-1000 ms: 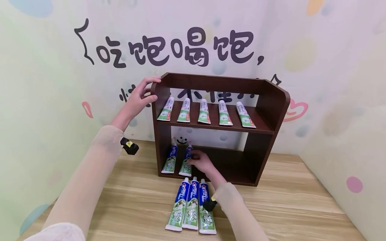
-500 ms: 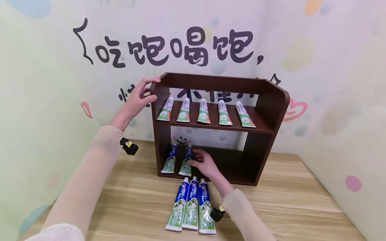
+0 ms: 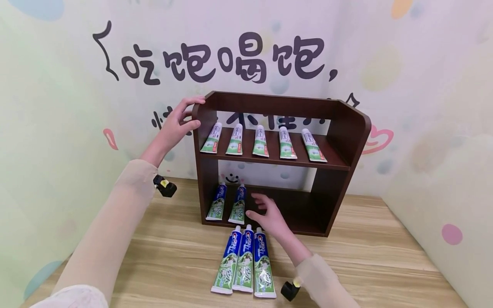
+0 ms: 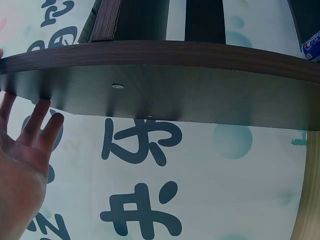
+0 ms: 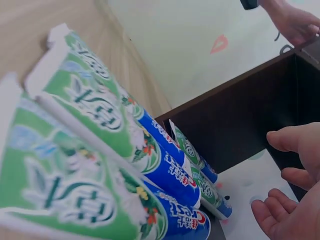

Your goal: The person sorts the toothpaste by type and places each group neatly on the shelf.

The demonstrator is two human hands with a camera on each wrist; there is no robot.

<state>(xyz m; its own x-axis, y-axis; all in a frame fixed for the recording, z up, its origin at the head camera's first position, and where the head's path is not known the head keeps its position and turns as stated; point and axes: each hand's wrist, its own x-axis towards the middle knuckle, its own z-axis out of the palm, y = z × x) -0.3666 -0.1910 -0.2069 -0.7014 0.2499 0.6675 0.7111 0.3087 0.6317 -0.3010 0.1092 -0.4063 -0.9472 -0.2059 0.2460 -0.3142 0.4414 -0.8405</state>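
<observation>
My left hand [image 3: 175, 124] rests at the upper left corner of a dark brown two-tier shelf [image 3: 269, 164]. In the left wrist view, its fingers [image 4: 39, 122] touch the outside of the side panel. My right hand [image 3: 271, 218] holds nothing, thumb and fingers apart, just right of a blue-green toothpaste tube [image 3: 238, 207] on the lower tier. Another toothpaste tube [image 3: 217, 205] lies left of that one. Three more tubes, the middle one a Crest toothpaste [image 3: 244, 261], lie side by side on the table in front of the shelf.
On the upper tier stands a row of several white-green toothpaste tubes [image 3: 260, 143], spaced apart. The wooden table [image 3: 366, 261] meets printed walls behind and at both sides. Black wrist cameras sit on both forearms, one camera [image 3: 290, 291] near the table tubes.
My right hand has let go of the second lower-tier toothpaste tube and drawn back to the right, its fingers spreading. The tube stays in place. My left hand has not moved.
</observation>
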